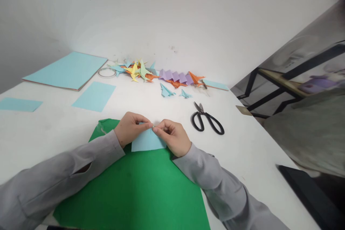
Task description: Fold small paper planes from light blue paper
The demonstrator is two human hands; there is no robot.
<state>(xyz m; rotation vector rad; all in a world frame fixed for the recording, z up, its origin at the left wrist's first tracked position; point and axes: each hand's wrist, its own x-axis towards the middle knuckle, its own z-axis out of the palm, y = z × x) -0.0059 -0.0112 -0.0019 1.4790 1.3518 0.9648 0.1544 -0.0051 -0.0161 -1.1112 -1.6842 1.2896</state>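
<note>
A light blue sheet of paper is held at its far edge over a green sheet. On that edge my left hand pinches with thumb and forefinger. Close beside it, my right hand pinches the same paper, and the fingertips of both hands nearly meet. A short crease line runs down from the fingertips. The part of the paper under the fingers is hidden. To the right of my right hand lie black-handled scissors, their blades slightly apart.
Folded paper figures in several colours line the wall, with a pleated purple paper among them. Two small blue folded pieces lie nearer. A blue paper stack, a tape roll and loose blue sheets are at left.
</note>
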